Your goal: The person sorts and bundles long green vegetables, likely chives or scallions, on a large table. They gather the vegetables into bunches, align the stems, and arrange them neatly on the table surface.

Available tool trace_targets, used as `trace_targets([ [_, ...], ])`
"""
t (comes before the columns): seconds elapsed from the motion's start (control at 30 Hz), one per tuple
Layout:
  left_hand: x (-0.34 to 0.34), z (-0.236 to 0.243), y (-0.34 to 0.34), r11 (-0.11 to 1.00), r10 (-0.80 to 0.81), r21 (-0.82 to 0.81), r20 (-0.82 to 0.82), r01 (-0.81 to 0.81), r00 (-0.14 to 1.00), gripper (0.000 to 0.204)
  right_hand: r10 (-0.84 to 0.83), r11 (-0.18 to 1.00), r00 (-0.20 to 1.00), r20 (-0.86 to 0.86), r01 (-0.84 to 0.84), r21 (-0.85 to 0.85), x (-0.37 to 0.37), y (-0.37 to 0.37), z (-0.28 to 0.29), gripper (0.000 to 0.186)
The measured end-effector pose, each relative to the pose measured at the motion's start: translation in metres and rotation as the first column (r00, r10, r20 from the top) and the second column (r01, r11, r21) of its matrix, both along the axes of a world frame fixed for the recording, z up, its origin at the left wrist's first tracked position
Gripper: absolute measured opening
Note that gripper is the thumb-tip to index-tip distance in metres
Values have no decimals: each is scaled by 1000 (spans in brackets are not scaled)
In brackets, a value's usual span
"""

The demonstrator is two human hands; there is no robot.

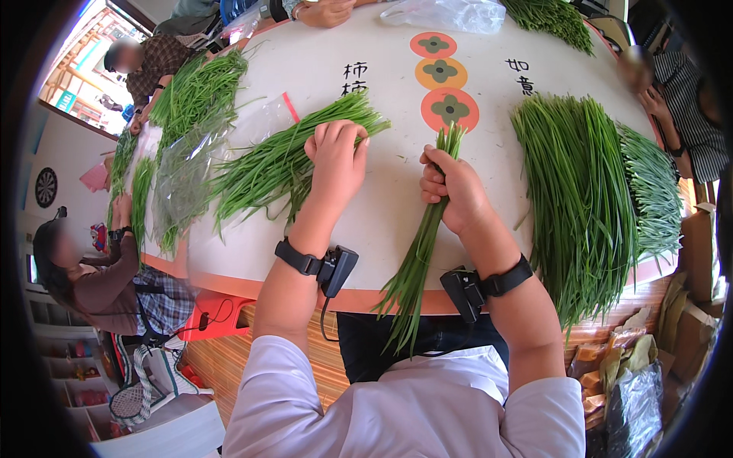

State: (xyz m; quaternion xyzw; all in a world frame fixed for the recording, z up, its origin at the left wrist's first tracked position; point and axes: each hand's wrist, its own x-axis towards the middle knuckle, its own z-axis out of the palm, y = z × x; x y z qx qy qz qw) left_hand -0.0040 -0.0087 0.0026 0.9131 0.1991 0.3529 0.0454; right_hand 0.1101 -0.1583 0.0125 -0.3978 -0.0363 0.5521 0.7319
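My right hand is closed round a bunch of green chives. Its cut ends stick up above my fist and the long leaves hang over the table's near edge. My left hand rests on a loose pile of chives to the left, its fingers bent together at the pile's right end. The fingertips are partly hidden, but they seem to grip some stalks. To the right of my hands lies a large, neatly lined-up heap of chives, its leaves over the edge.
A clear plastic bag lies by more chives at the left of the white table. Another bag lies at the far side. Several people sit round the table. Boxes and bags stand on the floor at right; a red stool at left.
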Motion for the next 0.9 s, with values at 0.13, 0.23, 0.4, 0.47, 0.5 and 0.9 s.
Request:
trace_targets([
  [0.13,-3,6,-29,902,-159,-353,269,251,950,12,56,997,992,115,-62,43,-10,1,7,16],
  [0.23,0,1,-56,615,-174,-680,377,399,910,13,77,994,988,136,-87,73,-19,1,8,15],
  [0.4,4,3,-65,541,-166,-736,382,408,909,19,-2,999,993,118,-4,54,-19,2,1,16],
  [0.47,3,3,-64,532,-182,-776,288,340,940,16,-90,994,990,108,82,76,-15,0,4,17],
  [0.5,3,1,-59,532,-209,-801,192,276,959,15,-132,989,986,101,123,87,-13,0,5,18],
  [0.9,-5,13,-56,666,-347,-723,-85,182,934,18,-407,906,913,-13,406,120,14,1,-9,23],
])
